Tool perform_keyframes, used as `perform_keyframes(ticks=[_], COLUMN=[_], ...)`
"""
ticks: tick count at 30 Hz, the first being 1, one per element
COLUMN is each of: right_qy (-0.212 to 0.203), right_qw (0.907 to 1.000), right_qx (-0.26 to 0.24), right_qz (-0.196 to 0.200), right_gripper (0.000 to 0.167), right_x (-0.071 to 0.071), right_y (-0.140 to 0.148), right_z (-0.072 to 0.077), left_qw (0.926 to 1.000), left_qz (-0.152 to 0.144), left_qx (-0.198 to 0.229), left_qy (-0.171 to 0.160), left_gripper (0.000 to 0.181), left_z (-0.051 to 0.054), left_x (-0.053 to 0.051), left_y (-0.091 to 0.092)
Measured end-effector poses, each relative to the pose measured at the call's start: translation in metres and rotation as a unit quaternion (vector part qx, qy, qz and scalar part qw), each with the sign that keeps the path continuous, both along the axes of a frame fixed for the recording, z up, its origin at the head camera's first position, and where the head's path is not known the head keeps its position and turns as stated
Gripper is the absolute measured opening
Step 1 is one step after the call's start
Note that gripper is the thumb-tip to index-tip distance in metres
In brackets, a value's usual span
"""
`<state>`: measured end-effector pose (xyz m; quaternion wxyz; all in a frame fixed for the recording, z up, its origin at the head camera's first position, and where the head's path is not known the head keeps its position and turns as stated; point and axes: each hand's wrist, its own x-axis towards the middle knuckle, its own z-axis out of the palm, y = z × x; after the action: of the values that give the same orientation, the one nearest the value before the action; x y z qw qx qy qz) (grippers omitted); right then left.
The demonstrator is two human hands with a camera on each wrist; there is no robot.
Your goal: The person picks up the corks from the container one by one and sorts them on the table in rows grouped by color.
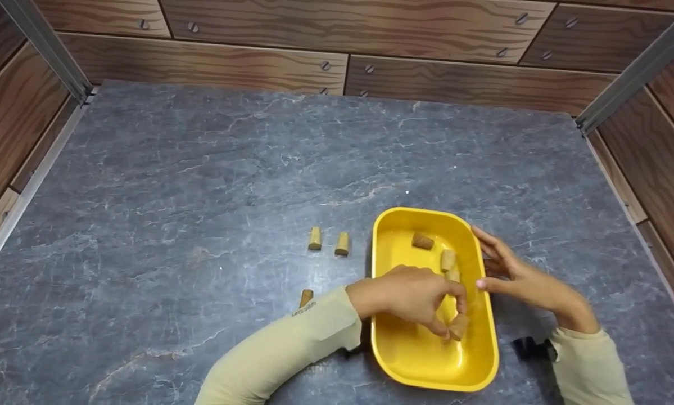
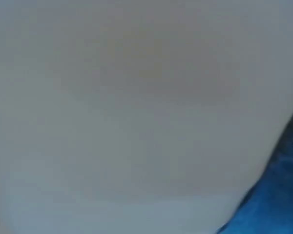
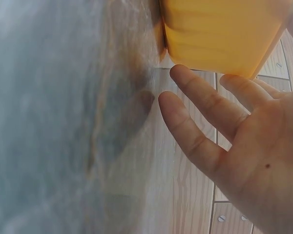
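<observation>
A yellow tub (image 1: pixel 433 382) stands on the table, right of centre. Over it reaches my left hand (image 1: pixel 412 295), thumb and forefinger pinching a small tan wooden block (image 1: pixel 458 327) low inside. A darker brown block (image 1: pixel 423 241) and pale blocks (image 1: pixel 448 260) lie in the tub; the hand hides part of its floor. My right hand (image 1: pixel 511 275) touches the tub's right side, thumb tip at the rim. In the right wrist view its fingers (image 3: pixel 205 100) look nearly straight and spread beside the yellow wall (image 3: pixel 219 36). The left wrist view is a grey blur.
Left of the tub, two pale blocks (image 1: pixel 314 238) (image 1: pixel 342 243) sit on the grey marbled table (image 1: pixel 202 169). A brown block (image 1: pixel 306 297) shows partly behind the left sleeve (image 1: pixel 292 343). Wood-patterned panels (image 1: pixel 337 34) border the table at the back and sides.
</observation>
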<state>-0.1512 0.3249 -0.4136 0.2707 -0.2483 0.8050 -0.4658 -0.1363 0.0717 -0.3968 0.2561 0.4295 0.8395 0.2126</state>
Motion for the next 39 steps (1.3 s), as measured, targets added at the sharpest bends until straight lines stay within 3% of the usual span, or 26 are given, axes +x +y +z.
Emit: perform_keyframes(ticks=[9, 16, 22, 30, 39], right_qy=[-0.006, -0.003, 0.001, -0.001, -0.010], right_qw=[0.9999, 1.0000, 1.0000, 1.0000, 0.9999], right_qx=[0.010, 0.004, 0.004, -0.002, 0.001], right_qz=[-0.004, -0.002, -0.004, -0.004, -0.003], right_gripper=[0.081, 0.082, 0.082, 0.082, 0.081], right_x=[0.002, 0.000, -0.001, 0.000, 0.000], right_y=[0.000, -0.001, -0.001, 0.000, 0.000], right_z=[0.001, 0.000, 0.000, 0.001, 0.001], left_qw=[0.9975, 0.9904, 0.9863, 0.9765, 0.9670], left_qz=[-0.008, 0.020, 0.065, 0.130, 0.203], left_qx=[0.069, 0.136, 0.150, 0.170, 0.155], left_qy=[0.013, 0.013, 0.023, 0.022, -0.002], left_gripper=[0.035, 0.038, 0.041, 0.037, 0.035], left_z=[0.029, 0.033, 0.035, 0.032, 0.011], left_x=[0.014, 0.019, 0.022, 0.031, 0.040], left_y=[-0.032, -0.071, -0.109, -0.161, -0.209])
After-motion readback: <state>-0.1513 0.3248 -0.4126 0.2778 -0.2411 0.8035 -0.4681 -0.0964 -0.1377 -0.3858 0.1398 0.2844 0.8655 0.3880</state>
